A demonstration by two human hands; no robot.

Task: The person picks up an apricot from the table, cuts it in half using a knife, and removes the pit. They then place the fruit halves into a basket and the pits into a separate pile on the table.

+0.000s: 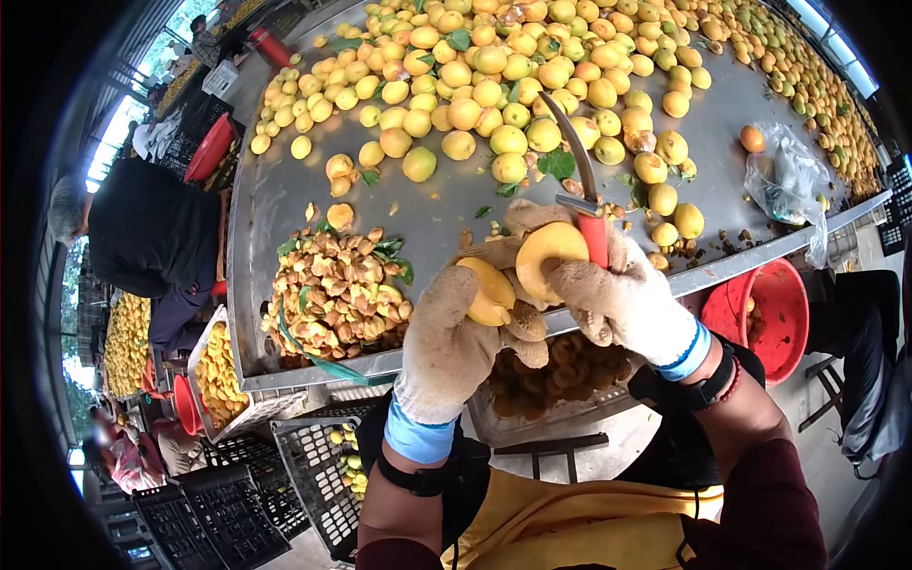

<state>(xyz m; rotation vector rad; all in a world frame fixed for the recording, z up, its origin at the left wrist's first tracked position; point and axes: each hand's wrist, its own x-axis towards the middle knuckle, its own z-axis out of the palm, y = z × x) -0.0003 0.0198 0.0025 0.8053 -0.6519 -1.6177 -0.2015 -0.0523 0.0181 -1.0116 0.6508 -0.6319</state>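
Now, my left grip (445, 347) pinches one fruit half (490, 293), my right grip (635, 290) a second half (549, 255) plus the knife (593, 236); best press lightly, curved blade (576, 142) angled away.

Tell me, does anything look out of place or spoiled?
A crumpled plastic bag on the table at right seems misplaced beside an orange fruit. Right of the curved blade, one fruit looks browned, perhaps bruised.

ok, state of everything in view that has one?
Left hand: gloved, closed on fruit
Right hand: gloved, gripping knife and fruit
Curved knife: blade exposed
Held fruit pieces: cut, flesh showing
Table fruit: mostly whole
Plastic bag: crumpled
Red tub: uncovered
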